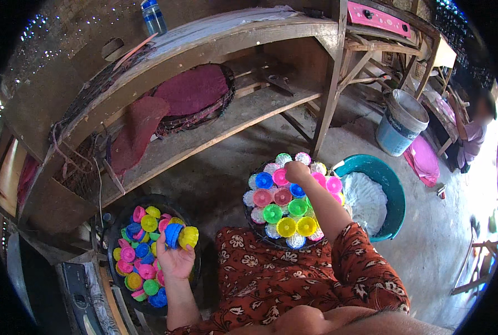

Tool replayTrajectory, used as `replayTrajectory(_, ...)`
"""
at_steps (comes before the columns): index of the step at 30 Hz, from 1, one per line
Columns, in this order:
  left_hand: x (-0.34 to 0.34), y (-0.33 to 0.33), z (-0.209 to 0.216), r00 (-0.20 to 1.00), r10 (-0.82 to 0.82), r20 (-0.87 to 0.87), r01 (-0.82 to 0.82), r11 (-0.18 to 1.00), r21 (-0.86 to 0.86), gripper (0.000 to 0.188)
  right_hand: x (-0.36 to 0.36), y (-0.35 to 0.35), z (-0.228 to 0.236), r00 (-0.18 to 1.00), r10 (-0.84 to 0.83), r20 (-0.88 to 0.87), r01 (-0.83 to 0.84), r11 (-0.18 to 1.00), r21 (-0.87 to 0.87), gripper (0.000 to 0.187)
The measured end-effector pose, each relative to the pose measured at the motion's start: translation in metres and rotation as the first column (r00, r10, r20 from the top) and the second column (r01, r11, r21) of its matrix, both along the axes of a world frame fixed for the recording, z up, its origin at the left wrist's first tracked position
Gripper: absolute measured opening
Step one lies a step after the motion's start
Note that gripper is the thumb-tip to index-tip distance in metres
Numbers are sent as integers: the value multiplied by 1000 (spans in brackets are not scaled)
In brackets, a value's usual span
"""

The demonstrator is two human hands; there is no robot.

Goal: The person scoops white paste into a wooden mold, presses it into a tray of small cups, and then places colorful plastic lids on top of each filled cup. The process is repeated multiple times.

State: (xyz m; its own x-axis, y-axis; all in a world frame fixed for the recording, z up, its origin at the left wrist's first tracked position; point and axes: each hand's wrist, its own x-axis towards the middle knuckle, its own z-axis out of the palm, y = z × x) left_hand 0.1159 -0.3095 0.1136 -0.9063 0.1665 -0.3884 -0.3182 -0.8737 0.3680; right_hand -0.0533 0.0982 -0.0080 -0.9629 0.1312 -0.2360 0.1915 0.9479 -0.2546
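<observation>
My left hand [176, 263] is raised with its fingers round a blue fluted cup [172, 235] and a yellow fluted cup [188, 238], which lie against each other. Below it, a black basin [114, 233] holds a heap of loose fluted cups [146, 271] in pink, yellow, blue and green. My right hand [298, 172] reaches to the far part of a round tray packed with upright cups, among them a green cup [298, 207] and a yellow cup [286, 226]. Its fingers are closed and point down among the cups; whatever they pinch is hidden.
Right of the tray stands a teal basin [395, 215] with white contents [364, 202]. Farther off are a bucket [395, 134] and a pink cloth [423, 159]. A wooden bench [226, 137] runs along the left and back. Another person [472, 142] sits at far right.
</observation>
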Motion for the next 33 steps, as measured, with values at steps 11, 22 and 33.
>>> replayTrajectory(11, -13, 61, -11, 971, -207, -121, 226, 959, 172, 51, 61, -66, 82, 865, 289, -409, -496, 607, -620, 53)
replayTrajectory(22, -13, 102, -29, 957, -261, -124, 289, 857, 427, 55, 112, -106, 99, 594, 198, -780, -767, 433, -474, 17)
replayTrajectory(33, -5, 88, -49, 966, -259, -17, 249, 907, 340, 60, 13, 65, 45, 998, 47, -32, -43, 993, 112, 33)
